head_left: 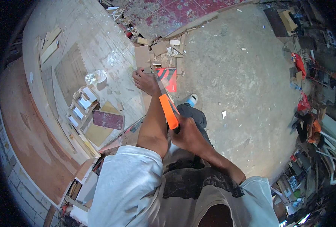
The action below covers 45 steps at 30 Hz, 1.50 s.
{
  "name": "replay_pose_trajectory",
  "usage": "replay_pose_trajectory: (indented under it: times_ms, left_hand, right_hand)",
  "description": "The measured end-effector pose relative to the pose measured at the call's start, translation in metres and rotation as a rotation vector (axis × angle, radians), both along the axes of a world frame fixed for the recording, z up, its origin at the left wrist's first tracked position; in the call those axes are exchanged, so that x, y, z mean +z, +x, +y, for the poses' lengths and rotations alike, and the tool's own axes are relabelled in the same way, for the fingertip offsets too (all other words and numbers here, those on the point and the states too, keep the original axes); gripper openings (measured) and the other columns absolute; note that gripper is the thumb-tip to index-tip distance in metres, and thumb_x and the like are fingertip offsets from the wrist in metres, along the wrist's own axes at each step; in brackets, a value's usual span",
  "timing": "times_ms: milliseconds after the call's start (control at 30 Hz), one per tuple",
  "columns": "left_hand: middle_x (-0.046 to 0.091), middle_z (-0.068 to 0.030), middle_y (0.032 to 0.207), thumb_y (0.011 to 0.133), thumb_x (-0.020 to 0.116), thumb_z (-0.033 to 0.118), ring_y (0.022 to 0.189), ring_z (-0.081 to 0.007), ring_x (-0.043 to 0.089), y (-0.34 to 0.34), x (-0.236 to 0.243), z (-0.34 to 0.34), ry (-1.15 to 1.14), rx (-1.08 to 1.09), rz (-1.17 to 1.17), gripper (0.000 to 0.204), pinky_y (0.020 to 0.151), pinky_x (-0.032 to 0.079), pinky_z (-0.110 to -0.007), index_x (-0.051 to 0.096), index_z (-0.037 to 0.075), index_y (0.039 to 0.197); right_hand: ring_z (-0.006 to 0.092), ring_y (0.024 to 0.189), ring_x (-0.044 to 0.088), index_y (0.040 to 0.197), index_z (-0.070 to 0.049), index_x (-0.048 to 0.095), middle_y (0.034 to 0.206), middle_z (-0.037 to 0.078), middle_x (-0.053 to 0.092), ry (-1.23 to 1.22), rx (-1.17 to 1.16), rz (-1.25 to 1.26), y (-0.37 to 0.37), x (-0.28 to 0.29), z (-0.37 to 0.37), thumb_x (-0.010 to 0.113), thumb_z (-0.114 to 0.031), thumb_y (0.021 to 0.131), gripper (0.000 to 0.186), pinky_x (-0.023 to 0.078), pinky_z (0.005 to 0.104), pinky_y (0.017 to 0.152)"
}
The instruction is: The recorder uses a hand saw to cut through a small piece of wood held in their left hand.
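My right hand [186,132] is closed round the handle of a hand saw [168,111] with a bright orange grip. Its thin blade runs forward, past the wrist of my left hand, toward the table's edge. My left hand [146,81] presses with curled fingers on a flat piece of brown board [142,56] that lies at the edge of the worktable [117,89]. The blade's far end is close beside this board; whether its teeth touch the wood I cannot tell.
Wood offcuts [160,49] lie heaped on the floor beyond the table edge, near a red and black striped sheet [168,79]. On the table are a small wooden frame [83,104], a dark red block [108,119] and a clear plastic cup [96,77]. Clutter lines the right side.
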<state>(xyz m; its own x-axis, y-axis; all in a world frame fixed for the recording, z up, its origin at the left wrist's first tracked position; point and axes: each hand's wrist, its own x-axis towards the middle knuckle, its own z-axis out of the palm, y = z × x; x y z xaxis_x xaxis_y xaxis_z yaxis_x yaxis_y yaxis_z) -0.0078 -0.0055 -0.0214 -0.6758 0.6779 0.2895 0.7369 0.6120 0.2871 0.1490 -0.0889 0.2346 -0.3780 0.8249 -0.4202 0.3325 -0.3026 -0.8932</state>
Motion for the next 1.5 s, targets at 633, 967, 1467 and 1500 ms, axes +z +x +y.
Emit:
replay_pose_trajectory:
  times_ms: [633,967,1467,1500]
  left_hand:
    - [0.051,-0.0049,0.113,0.078,0.054,0.008,0.104,-0.0243,0.053,0.005,0.005,0.002,-0.020,-0.001,-0.017,0.026,0.085,0.041,-0.037,0.052,0.015,0.103]
    - [0.051,-0.0040,0.113,0.077,0.055,0.009,0.102,-0.0227,0.054,-0.002,0.000,-0.001,-0.064,0.014,0.007,0.027,0.083,0.041,-0.036,0.052,0.017,0.103]
    - [0.052,-0.0032,0.111,0.076,0.054,0.008,0.095,-0.0223,0.055,0.002,0.001,0.002,-0.012,-0.016,0.072,0.027,0.079,0.042,-0.036,0.052,0.017,0.102]
    - [0.052,-0.0032,0.111,0.076,0.054,0.008,0.095,-0.0223,0.055,0.003,0.003,0.002,-0.015,-0.019,0.070,0.027,0.079,0.042,-0.036,0.052,0.017,0.102]
  right_hand:
    - [0.0429,0.072,0.061,0.096,0.002,0.056,0.075,0.023,0.060,0.017,-0.029,-0.049,-0.002,0.000,-0.004,0.062,0.002,0.073,0.024,0.049,0.0378,0.063]
    - [0.0405,0.067,0.059,0.093,0.003,0.056,0.074,0.023,0.059,-0.031,-0.037,-0.013,-0.003,0.014,-0.002,0.060,0.002,0.073,0.020,0.048,0.0364,0.061]
    - [0.0390,0.065,0.057,0.088,0.003,0.055,0.074,0.022,0.058,0.181,-0.073,-0.048,-0.008,-0.010,-0.013,0.061,0.004,0.072,0.016,0.047,0.0369,0.062]
    - [0.0390,0.065,0.057,0.088,0.003,0.055,0.074,0.022,0.058,0.178,-0.076,-0.050,-0.008,-0.007,-0.013,0.061,0.004,0.072,0.016,0.047,0.0369,0.062]
